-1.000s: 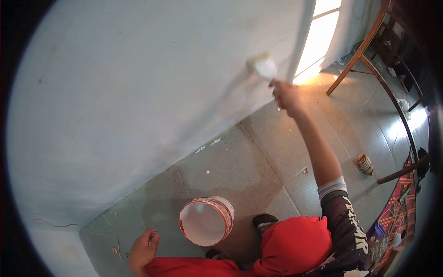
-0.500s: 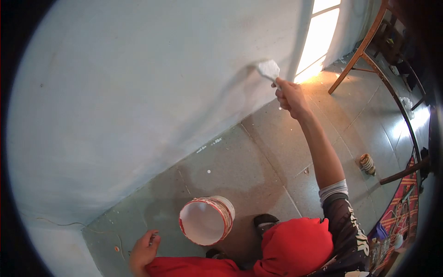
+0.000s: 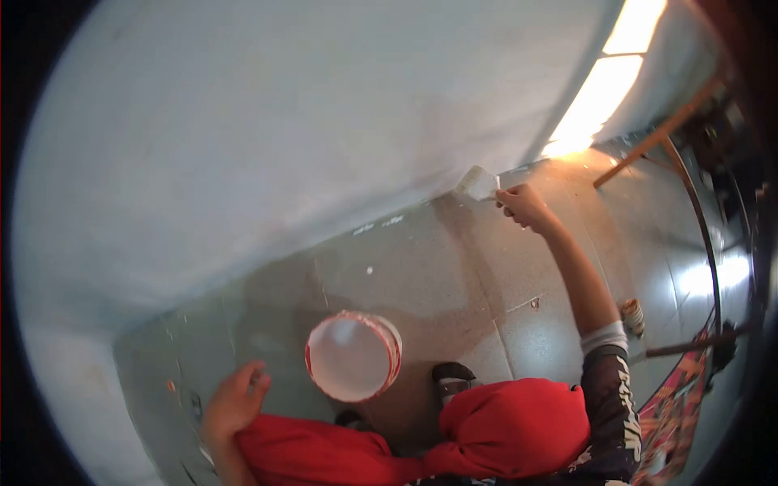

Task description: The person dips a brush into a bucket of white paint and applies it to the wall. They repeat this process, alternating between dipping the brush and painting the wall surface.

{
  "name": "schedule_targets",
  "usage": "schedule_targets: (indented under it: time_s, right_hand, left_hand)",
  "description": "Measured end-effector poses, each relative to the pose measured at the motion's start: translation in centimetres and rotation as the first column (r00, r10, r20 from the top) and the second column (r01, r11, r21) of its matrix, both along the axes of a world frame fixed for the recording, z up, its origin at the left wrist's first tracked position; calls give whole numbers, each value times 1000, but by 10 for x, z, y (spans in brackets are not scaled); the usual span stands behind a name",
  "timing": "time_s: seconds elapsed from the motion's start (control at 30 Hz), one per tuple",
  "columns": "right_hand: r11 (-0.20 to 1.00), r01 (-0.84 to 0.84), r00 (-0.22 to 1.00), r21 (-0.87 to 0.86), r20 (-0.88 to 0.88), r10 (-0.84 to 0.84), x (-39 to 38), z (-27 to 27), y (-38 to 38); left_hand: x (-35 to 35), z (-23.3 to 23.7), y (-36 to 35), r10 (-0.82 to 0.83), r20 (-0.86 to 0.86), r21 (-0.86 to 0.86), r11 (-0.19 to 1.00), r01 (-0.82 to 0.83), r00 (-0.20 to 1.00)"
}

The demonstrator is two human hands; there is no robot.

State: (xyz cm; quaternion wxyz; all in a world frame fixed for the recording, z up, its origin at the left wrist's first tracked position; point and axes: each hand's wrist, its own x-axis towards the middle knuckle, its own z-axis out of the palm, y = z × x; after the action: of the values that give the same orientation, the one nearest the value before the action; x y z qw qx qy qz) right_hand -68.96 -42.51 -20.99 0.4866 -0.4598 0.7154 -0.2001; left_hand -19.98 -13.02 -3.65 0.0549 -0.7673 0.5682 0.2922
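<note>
My right hand (image 3: 525, 206) is stretched out to the wall and grips a paint brush (image 3: 478, 183), whose white bristles press against the pale wall (image 3: 284, 130) just above the floor line. My left hand (image 3: 235, 398) rests low at the left, fingers spread, on or just above the floor beside my red-clad knee. A white paint bucket (image 3: 353, 356) with a red rim stands on the floor between my hands, in front of my legs.
Grey tiled floor (image 3: 454, 267) with paint specks runs along the wall. A bright doorway (image 3: 604, 89) glows at the upper right. Wooden furniture legs (image 3: 656, 138) and a small striped container (image 3: 632, 316) stand at the right, a patterned mat (image 3: 681, 405) beyond.
My right hand has drawn the brush down the wall from about mid-height to the wall's base. The view has tilted and my left hand has shifted slightly.
</note>
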Motion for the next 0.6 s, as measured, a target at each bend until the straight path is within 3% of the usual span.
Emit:
schedule_targets:
  time_s: [0.07,0.1,0.13,0.17,0.23,0.27,0.33,0.47,0.53,0.6]
  right_hand:
    - [945,-326,943,17,-66,326,23,48,7]
    - [930,-366,926,35,-86,368,37,73,12]
    - [867,-494,867,62,-32,497,56,97,19]
    - [787,-612,790,82,28,612,76,117,26]
    - [703,-701,712,122,59,700,113,146,42]
    - [640,-756,654,140,106,749,131,152,50]
    - [545,-823,563,160,93,821,161,154,63]
    - [341,-930,353,137,73,933,215,134,91]
    - [290,-948,303,134,89,949,231,115,103]
    - [258,-958,270,121,97,958,243,101,114]
  left_hand:
    - [-5,6,4,46,-29,9,999,-46,999]
    - [-6,5,7,-19,-39,-29,999,18,999]
    - [-7,4,9,-86,-47,-72,994,83,995]
    - [-9,3,12,-46,-71,-68,997,41,996]
    - [-10,5,18,-176,-82,-181,971,159,981]
    - [-12,7,20,-139,-93,-169,978,121,986]
    - [-16,14,21,-215,-87,-260,948,186,973]
    - [-11,25,24,-178,-114,-180,971,156,977]
    - [-10,24,29,-248,-103,-287,934,210,963]
    - [-4,21,33,-252,-122,-286,935,209,960]
